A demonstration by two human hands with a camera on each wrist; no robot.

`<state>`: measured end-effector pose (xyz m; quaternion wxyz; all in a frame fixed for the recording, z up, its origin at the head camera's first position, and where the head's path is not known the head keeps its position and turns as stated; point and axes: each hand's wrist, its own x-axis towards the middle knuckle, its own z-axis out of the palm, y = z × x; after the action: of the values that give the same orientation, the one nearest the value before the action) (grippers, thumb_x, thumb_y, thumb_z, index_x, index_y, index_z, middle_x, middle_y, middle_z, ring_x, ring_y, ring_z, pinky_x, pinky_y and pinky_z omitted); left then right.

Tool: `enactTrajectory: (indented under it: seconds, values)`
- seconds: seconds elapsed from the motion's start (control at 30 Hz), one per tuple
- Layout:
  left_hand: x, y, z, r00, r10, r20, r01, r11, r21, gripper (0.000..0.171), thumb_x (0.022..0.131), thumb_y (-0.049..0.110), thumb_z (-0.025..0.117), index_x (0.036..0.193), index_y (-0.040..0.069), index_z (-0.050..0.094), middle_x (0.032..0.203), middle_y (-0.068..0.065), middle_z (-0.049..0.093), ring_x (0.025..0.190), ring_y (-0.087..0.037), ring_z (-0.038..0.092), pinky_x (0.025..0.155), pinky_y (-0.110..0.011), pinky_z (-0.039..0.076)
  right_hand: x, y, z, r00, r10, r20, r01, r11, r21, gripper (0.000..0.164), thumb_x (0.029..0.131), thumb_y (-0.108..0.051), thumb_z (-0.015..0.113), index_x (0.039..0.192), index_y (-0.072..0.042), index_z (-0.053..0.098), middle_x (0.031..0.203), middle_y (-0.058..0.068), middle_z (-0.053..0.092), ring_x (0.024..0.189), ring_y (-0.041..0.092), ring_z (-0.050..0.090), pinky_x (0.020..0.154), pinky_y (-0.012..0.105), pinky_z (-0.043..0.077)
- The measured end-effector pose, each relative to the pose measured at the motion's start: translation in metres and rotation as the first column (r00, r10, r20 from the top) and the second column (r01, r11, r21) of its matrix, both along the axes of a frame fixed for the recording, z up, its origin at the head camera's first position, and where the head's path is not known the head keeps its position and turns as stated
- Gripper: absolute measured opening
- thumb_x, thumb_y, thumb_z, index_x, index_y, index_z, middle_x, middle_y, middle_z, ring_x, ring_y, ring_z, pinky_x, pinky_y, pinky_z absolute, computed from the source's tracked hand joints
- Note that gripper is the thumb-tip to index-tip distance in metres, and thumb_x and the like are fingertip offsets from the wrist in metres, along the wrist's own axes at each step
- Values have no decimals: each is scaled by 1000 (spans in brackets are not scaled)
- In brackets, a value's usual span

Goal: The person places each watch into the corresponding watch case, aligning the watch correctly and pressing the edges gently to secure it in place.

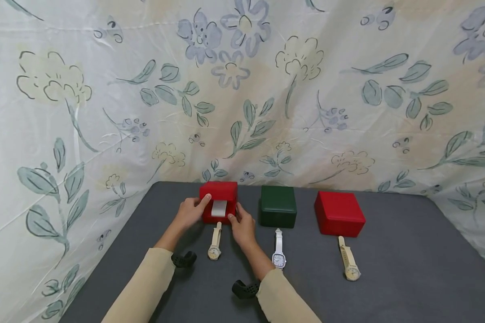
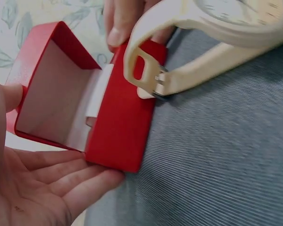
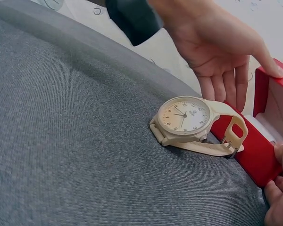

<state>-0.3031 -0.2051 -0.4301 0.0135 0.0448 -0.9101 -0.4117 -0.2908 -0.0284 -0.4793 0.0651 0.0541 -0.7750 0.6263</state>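
A red watch box (image 1: pixel 223 188) stands with its lid raised, a white cushion (image 1: pixel 219 208) showing inside. My left hand (image 1: pixel 189 213) holds the box at its left side, thumb on the lid's edge and fingers along the base. On the opposite side, my right hand (image 1: pixel 243 226) grips the base, thumb at the front. A cream wristwatch (image 1: pixel 214 252) lies just in front of the box, between my forearms. Its buckled strap (image 2: pixel 205 68) points at the box and partly covers the red base in the left wrist view. Neither hand touches the watch.
To the right stand a closed green box (image 1: pixel 278 206) and another closed red box (image 1: pixel 341 214). A white watch (image 1: pixel 279 258) lies before the green one, a cream watch (image 1: pixel 349 264) before the red one. Floral cloth (image 1: pixel 242 89) hangs behind the grey table (image 1: pixel 404 269).
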Motion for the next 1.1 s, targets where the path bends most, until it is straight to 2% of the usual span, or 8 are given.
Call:
enactTrajectory:
  seconds: [0.23,0.33,0.47,0.53,0.73,0.9,1.0,1.1]
  values:
    - [-10,4,12,997,52,64,-56,997,57,82,90,69,43,124,-4,56,116,-23,65,90,-29,67,70,-36,60,0,0,1,1000,5,18,-4,999,-32,55,92,-4,62,143,4,42,143,21,49,129,31,52,101,42,46]
    - [-15,6,17,992,82,95,-90,993,75,87,87,75,38,114,-5,58,104,-22,65,82,-27,66,64,-36,60,1,-1,0,1000,5,23,-5,1000,-30,55,92,-4,62,143,4,42,143,20,49,129,32,52,100,42,46]
    - [-21,7,22,985,116,129,-123,991,53,89,86,80,31,96,-4,58,85,-19,62,68,-24,63,56,-35,58,3,-3,-1,999,14,30,-13,1000,-28,55,92,-4,62,143,4,41,143,20,49,130,32,52,100,41,46]
    - [-23,6,24,983,116,140,-122,992,30,88,88,78,30,99,-5,58,86,-19,62,68,-24,64,55,-34,58,4,-4,-1,999,20,45,-18,999,-40,56,92,-4,62,144,3,41,144,19,48,131,31,51,101,41,45]
    - [-22,3,19,992,38,122,-30,997,-70,67,96,56,45,109,-7,62,92,-20,66,70,-23,66,56,-30,57,4,-5,1,1000,8,22,-7,1000,-27,56,93,-3,60,144,4,39,146,21,46,132,33,49,102,42,45]
    - [-16,0,14,994,-53,92,73,969,-234,42,91,38,63,108,-1,66,100,-17,69,81,-24,63,69,-34,57,0,-3,5,1000,-8,22,8,1000,-11,58,92,-3,62,145,3,38,146,21,46,133,33,48,103,43,44]
    - [-12,-1,12,993,-107,46,115,952,-283,43,87,28,71,120,2,61,117,-17,65,99,-27,62,83,-42,57,-2,-1,7,999,-22,26,22,1000,-5,58,92,-5,62,145,1,39,146,19,47,135,31,47,104,44,44]
    - [-10,-2,14,989,-149,-5,141,944,-298,51,82,20,77,128,7,59,128,-17,60,109,-31,61,88,-46,56,-3,0,8,999,-18,40,18,1000,-19,57,93,-7,62,145,0,40,147,17,47,136,31,46,105,44,43]
